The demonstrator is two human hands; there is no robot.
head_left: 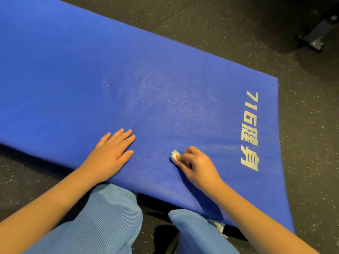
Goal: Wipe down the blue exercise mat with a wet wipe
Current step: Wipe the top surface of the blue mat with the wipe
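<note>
Blue mat [73, 61] runs lengthwise toward upper left.

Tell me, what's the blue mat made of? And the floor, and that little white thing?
Blue mat: looks like soft foam, matte, finely pebbled.
Floor: probably rubber, dark with pale specks.
White wipe, held in the right hand: seems thin crumpled cloth or paper; I can't tell which.
</note>
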